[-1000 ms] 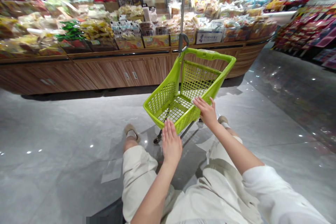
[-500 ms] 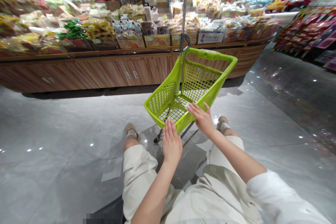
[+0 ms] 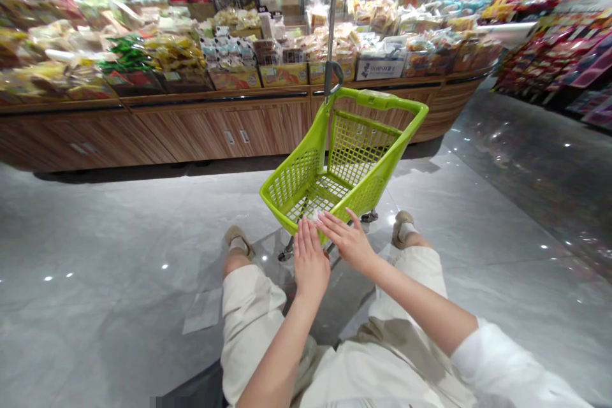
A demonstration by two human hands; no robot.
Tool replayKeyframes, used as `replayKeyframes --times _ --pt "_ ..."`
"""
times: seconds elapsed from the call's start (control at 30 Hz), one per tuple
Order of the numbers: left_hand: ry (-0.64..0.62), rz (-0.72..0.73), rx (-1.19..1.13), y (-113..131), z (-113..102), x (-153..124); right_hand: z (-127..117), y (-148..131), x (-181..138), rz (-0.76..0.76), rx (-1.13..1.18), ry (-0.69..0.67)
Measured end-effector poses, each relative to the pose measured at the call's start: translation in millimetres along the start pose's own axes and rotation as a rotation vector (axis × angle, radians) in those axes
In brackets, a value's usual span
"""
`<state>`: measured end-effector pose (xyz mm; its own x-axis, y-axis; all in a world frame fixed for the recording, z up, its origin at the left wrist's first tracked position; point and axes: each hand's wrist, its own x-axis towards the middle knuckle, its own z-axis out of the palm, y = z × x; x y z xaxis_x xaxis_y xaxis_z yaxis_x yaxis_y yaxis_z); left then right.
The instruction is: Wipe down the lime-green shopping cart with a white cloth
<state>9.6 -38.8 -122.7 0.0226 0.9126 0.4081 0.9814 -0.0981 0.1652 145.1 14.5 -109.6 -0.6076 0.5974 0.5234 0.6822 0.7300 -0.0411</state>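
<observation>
A small green shopping cart (image 3: 329,172), with a lattice basket, stands between my legs. My left hand (image 3: 312,264) lies on the near rim of the basket, fingers straight and flat, with nothing visible in it. Just to its right, my right hand (image 3: 348,239) reaches over the same rim near the corner. A small crumpled white piece, like a tissue (image 3: 315,214), shows at the right fingertips, mostly covered by them. The fingertips of both hands are close together. Inside the basket, only the lattice floor and walls show.
Behind the cart runs a wood-fronted display counter (image 3: 215,127) heaped with packaged snacks. A grey pole (image 3: 331,19) rises from the cart's left side. My shoes (image 3: 238,239) rest on the glossy tiles either side. More shelves (image 3: 540,54) stand at the right.
My right hand has slid left and toward me along the rim, carrying the white tissue close to my left hand. My left hand has stayed nearly in place on the cart.
</observation>
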Motion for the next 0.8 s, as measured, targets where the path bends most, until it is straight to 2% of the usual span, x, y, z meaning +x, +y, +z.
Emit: replayKeyframes --times 0.07,0.17,0.23,0.27,0.33,0.47,0.53,0.57,0.67,0.73,0.8 --pt "0.005 -0.002 -0.011 0 -2 1 -7 37 4 0.057 -0.034 0.013" --pt "0.020 -0.005 -0.021 2 -3 1 -18 93 11 0.261 -0.101 0.069" --pt "0.026 -0.011 -0.023 3 -3 1 -21 107 15 0.351 -0.122 0.084" --pt "0.027 -0.014 -0.025 4 -3 1 -21 103 16 0.367 -0.122 0.079" --pt "0.026 -0.021 -0.030 4 -2 1 -16 77 14 0.345 -0.104 0.063" --pt "0.013 -0.017 -0.028 3 0 1 -2 3 4 0.122 -0.014 -0.001" --pt "0.003 -0.008 -0.017 1 0 0 0 -11 1 0.020 0.019 -0.027" --pt "-0.001 -0.002 -0.013 0 0 0 -1 -8 1 -0.007 0.024 -0.033" --pt "-0.003 0.008 -0.005 -1 -2 0 -7 36 5 0.031 -0.011 -0.008" --pt "0.002 0.007 -0.002 -1 -3 0 -12 75 10 0.152 -0.066 0.047" --pt "0.011 0.001 -0.006 1 -4 1 -16 103 14 0.265 -0.111 0.090"
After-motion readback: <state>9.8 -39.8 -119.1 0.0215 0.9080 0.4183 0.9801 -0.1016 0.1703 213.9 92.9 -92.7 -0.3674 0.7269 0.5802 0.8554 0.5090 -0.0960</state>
